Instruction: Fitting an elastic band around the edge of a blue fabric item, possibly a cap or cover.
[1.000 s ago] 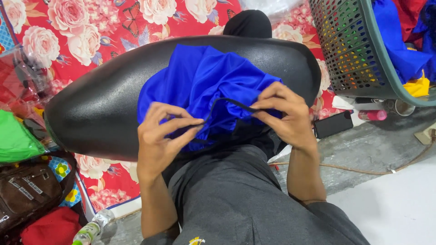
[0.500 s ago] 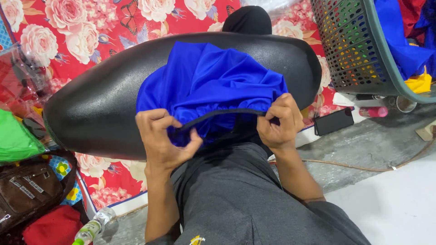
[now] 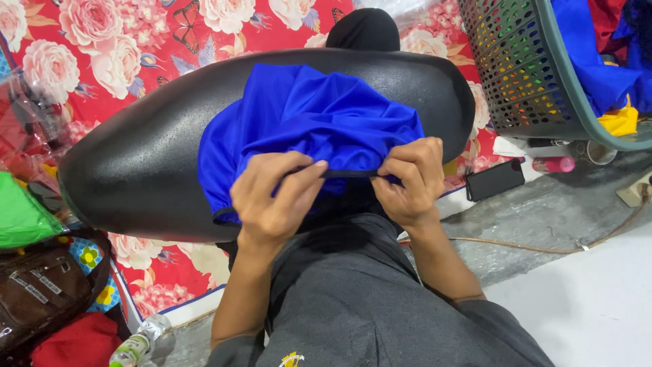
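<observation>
Here, head view: blue cloth [image 3: 305, 119] draped over black seat [image 3: 136, 170]; left hand [image 3: 275, 194] and right hand [image 3: 407, 180] both pinching its dark hem at the seat's near edge. Hem-stretching step, apparently; next move likely needs even tension.

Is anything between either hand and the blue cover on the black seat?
Nothing visible. The left hand and the right hand both grip the dark hem of the blue cover, which is draped over the black seat.

Red floral mat [image 3: 136, 47], green mesh basket [image 3: 523, 75], black phone [image 3: 494, 180], brown bag [image 3: 41, 292], plastic bottle [image 3: 136, 343]
</observation>
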